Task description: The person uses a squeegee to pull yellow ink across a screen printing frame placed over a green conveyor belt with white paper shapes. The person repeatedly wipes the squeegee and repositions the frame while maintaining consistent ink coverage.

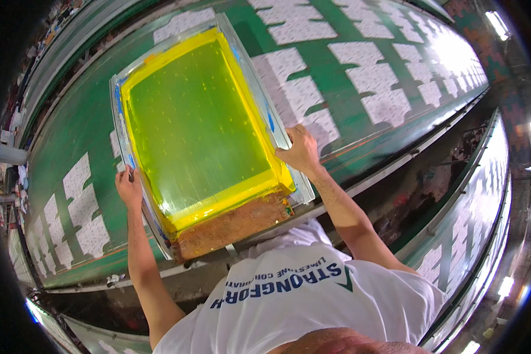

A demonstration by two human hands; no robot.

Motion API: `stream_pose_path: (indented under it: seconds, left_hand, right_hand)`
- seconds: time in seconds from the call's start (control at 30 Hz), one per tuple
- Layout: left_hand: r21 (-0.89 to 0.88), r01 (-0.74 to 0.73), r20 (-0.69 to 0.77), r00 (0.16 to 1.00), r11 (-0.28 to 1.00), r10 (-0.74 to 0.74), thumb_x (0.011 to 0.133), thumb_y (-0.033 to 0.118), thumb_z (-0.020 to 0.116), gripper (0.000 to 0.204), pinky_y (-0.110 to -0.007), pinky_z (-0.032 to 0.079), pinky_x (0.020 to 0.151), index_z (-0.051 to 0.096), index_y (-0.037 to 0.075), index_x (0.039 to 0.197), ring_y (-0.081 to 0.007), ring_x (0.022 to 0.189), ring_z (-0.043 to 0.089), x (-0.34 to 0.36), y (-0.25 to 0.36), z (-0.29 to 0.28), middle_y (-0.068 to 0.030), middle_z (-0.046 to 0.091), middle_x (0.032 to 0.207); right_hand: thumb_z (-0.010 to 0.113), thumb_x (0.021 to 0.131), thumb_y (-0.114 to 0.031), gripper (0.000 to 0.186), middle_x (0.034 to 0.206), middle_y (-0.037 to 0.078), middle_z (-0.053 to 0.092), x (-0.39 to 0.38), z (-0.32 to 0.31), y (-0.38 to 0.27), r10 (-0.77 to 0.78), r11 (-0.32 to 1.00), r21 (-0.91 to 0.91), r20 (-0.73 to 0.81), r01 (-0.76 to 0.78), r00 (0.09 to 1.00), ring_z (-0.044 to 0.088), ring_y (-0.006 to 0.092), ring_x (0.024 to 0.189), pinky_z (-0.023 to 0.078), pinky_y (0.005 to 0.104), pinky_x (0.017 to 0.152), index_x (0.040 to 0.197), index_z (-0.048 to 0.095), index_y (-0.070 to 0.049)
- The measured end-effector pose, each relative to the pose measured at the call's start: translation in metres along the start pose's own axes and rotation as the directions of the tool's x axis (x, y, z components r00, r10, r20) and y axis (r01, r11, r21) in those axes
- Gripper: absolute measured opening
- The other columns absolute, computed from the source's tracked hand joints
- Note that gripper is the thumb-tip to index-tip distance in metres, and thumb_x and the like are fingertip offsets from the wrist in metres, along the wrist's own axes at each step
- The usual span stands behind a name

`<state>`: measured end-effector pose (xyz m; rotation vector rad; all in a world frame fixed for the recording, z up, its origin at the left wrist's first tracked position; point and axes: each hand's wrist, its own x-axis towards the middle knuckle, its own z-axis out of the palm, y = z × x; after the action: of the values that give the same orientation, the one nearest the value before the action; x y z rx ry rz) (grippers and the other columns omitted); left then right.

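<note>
A screen printing frame with a translucent yellow-green mesh lies tilted in front of me over a long green table. Bright yellow tape borders the mesh, and brown stained residue coats its near end. With fingers wrapped round the frame's left rail, my left hand grips it near its lower half. On the opposite rail, my right hand holds on, thumb on top toward the yellow border. White patterned fabric pieces lie on the table beside the frame; others are partly hidden under it.
Rows of cut fabric pieces run along the table to both sides. A metal rail edges the near side of the table. Behind me to the right stands another long table with similar pieces, across a dark gap. Bright lamps glare at far right.
</note>
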<state>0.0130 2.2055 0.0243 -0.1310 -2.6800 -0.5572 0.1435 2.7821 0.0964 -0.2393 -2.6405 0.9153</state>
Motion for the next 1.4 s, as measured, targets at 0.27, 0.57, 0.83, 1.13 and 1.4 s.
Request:
stream_pose_path:
  seconds: [0.27,0.57,0.83,1.13,1.4]
  left_hand:
    - [0.017,0.037,0.000,0.999,0.999,-0.037,0.097,0.020,0.075,0.033,-0.046,0.054,0.082,0.074,0.004,0.125,-0.0316,0.102,0.060,-0.008,0.191,0.084,-0.0115,0.062,0.107]
    - [0.071,0.053,-0.043,0.998,0.996,-0.050,0.097,0.027,0.074,0.037,-0.050,0.056,0.089,0.071,0.004,0.126,-0.0373,0.112,0.060,-0.040,0.284,0.132,-0.0167,0.060,0.119]
    - [0.103,0.101,-0.049,0.994,0.990,-0.096,0.095,0.025,0.075,0.038,-0.052,0.053,0.091,0.070,0.005,0.127,-0.0390,0.109,0.059,-0.041,0.304,0.142,-0.0169,0.060,0.115]
    - [0.110,0.129,0.014,0.991,0.986,-0.131,0.094,0.024,0.076,0.037,-0.053,0.054,0.091,0.068,0.005,0.125,-0.0402,0.110,0.059,-0.044,0.316,0.146,-0.0177,0.061,0.116]
    - [0.089,0.071,-0.083,0.995,0.993,-0.064,0.092,0.022,0.076,0.036,-0.055,0.053,0.093,0.067,0.004,0.121,-0.0410,0.109,0.059,-0.042,0.320,0.143,-0.0182,0.062,0.115]
  right_hand:
    - [0.080,0.067,-0.027,0.041,0.089,0.012,0.057,0.036,-0.095,0.162,0.068,0.997,0.030,0.029,-0.069,0.997,0.060,0.0310,0.084,0.050,0.0425,0.073,0.096,0.069,0.000]
    - [0.080,0.068,-0.025,0.054,0.097,0.012,0.058,0.023,-0.143,0.255,0.171,0.985,-0.011,0.118,-0.171,0.978,0.062,0.0319,0.089,0.051,0.0432,0.078,0.115,0.071,0.000]
    - [0.081,0.068,-0.028,0.059,0.106,0.014,0.060,0.026,-0.155,0.277,0.190,0.982,-0.016,0.204,-0.191,0.960,0.064,0.0349,0.102,0.054,0.0445,0.088,0.118,0.069,0.002]
    - [0.080,0.074,-0.032,0.069,0.120,0.018,0.062,0.018,-0.146,0.276,0.163,0.984,-0.103,0.171,-0.147,0.972,0.063,0.0382,0.114,0.053,0.0467,0.098,0.132,0.065,0.000]
    - [0.083,0.084,-0.039,0.080,0.139,0.021,0.059,0.008,-0.155,0.260,0.218,0.967,-0.169,0.176,-0.189,0.960,0.057,0.0403,0.130,0.049,0.0459,0.109,0.145,0.054,0.004]
